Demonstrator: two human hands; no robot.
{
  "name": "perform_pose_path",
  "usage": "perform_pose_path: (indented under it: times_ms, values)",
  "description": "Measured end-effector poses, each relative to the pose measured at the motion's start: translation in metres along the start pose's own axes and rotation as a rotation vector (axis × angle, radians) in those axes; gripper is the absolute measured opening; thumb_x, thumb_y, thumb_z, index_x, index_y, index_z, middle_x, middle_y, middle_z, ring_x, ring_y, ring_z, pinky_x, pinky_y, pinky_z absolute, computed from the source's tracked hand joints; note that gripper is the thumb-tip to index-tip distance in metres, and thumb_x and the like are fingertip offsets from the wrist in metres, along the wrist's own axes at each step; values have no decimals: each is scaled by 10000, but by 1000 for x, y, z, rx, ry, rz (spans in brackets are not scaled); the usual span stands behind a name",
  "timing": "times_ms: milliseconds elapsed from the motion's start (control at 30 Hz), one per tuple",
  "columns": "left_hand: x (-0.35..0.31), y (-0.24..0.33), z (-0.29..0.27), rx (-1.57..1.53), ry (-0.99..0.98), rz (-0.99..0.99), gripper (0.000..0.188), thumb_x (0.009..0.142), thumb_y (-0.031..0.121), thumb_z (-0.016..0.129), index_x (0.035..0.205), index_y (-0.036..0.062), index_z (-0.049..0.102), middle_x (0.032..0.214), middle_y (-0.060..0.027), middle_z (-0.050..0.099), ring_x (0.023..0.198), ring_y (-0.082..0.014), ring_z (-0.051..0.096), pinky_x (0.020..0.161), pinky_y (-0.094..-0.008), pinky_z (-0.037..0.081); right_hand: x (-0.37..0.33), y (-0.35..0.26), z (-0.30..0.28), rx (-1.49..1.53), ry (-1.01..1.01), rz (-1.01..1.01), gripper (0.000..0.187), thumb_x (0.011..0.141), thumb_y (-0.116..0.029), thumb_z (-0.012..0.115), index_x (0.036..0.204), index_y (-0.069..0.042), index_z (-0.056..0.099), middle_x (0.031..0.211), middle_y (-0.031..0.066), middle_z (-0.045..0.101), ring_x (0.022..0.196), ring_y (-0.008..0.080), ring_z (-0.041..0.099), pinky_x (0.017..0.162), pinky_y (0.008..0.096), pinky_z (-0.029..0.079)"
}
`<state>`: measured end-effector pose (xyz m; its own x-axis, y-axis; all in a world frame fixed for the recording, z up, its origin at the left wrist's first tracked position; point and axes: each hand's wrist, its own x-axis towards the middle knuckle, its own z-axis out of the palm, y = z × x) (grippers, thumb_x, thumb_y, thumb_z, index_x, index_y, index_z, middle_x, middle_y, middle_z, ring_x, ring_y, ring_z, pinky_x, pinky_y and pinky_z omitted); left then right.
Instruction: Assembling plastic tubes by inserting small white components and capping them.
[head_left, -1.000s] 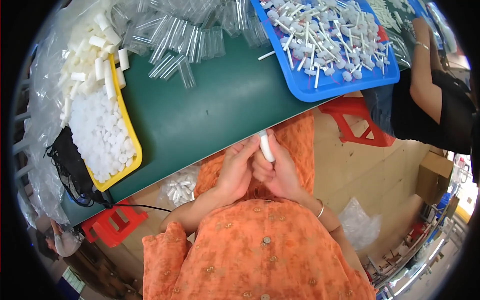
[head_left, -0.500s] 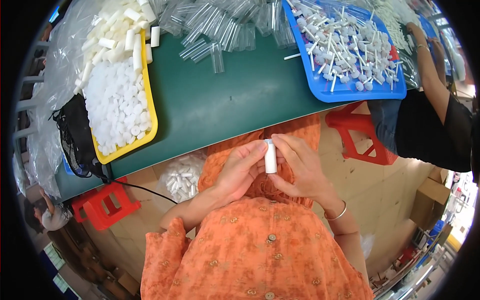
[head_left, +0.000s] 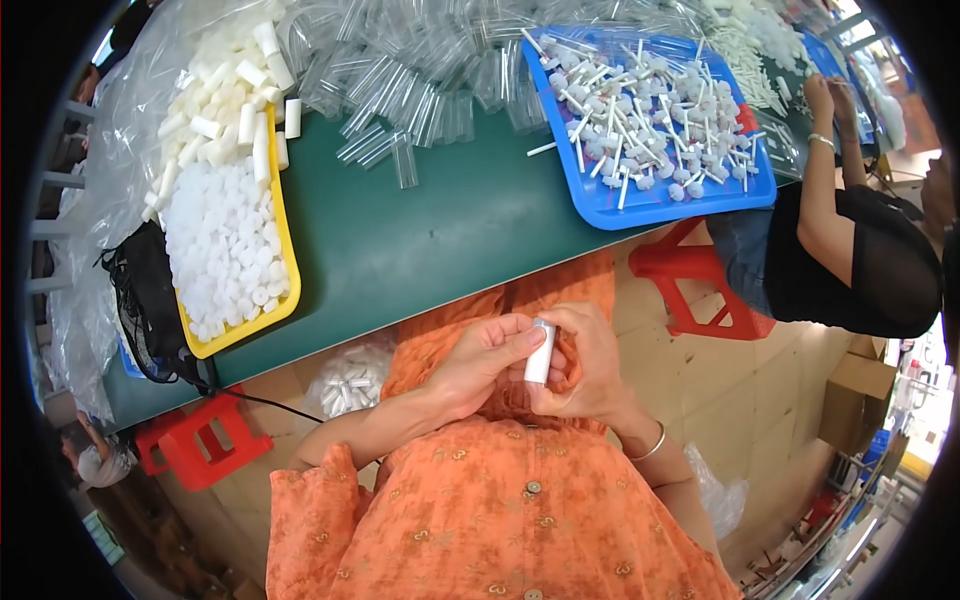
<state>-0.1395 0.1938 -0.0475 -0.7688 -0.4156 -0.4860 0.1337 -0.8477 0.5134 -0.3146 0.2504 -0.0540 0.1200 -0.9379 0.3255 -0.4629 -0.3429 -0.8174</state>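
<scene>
A short white cylinder (head_left: 540, 360), seemingly inside a clear tube, is tilted slightly in front of my lap, off the table's near edge. My left hand (head_left: 480, 358) is closed on its upper left side, thumb near the top end. From the other side, my right hand (head_left: 588, 362) grips it, with the thumb at the lower end and the index finger by the top. Part of the fingers behind the cylinder is hidden. Beyond my hands lies the green table (head_left: 430, 240), with a blue tray (head_left: 600, 215) of white stemmed plastic parts to the right.
A yellow tray (head_left: 290, 260) holds white caps and foam cylinders at left, beside a black mesh bag (head_left: 145, 300). Clear tubes (head_left: 420, 100) are heaped at the back. A bag of white cylinders (head_left: 350, 385) lies below the table. A co-worker (head_left: 840, 240) sits right, near a red stool (head_left: 700, 280).
Both hands have come lower in view with the white cylinder, which now leans more. My right fingers have curled further around it. The view has shifted, and the co-worker's hands are together.
</scene>
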Motion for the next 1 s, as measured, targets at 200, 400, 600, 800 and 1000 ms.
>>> perform_pose_path:
  times_ms: [200, 400, 600, 800, 1000]
  values:
    - [-46, 16, -44, 136, 232, 32, 297, 989, 253, 562, 1137, 2, 618, 799, -58, 662, 596, -133, 607, 529, -240, 485, 57, -12, -49, -133, 53, -25, 429, 710, -93, 771, 1097, -23, 599, 1083, 115, 580, 989, 292, 556, 858, 382, 446]
    - [-146, 0, -142, 1288, 685, -322, 319, 904, 244, 658, 1088, -17, 643, 714, -129, 648, 562, -186, 631, 512, -330, 485, 135, 51, -76, -722, 321, -104, 242, 757, -128, 776, 907, -19, 621, 883, 129, 565, 860, 336, 538, 756, 398, 438]
    - [-154, 76, -78, 1226, 489, -25, 192, 900, 163, 645, 967, -11, 692, 699, -127, 657, 584, -169, 635, 560, -313, 509, 146, 69, -78, -901, 266, -42, 194, 791, -128, 741, 883, -12, 616, 850, 137, 558, 842, 332, 536, 744, 405, 436]
    - [-64, 210, -115, 1942, 1194, 980, 215, 862, 176, 646, 743, -1, 621, 657, -168, 597, 645, -359, 612, 585, -466, 464, 128, 54, -77, -605, 433, 116, 122, 903, -63, 656, 994, 10, 620, 975, 112, 665, 919, 190, 648, 824, 297, 495]
    - [-13, 252, -160, 2359, 1305, 388, 211, 821, 227, 704, 870, 42, 616, 723, -124, 619, 730, -347, 625, 620, -441, 481, 70, 17, -56, 485, 441, 299, 137, 890, 37, 634, 1019, 14, 596, 955, 123, 682, 855, 161, 669, 781, 276, 558]
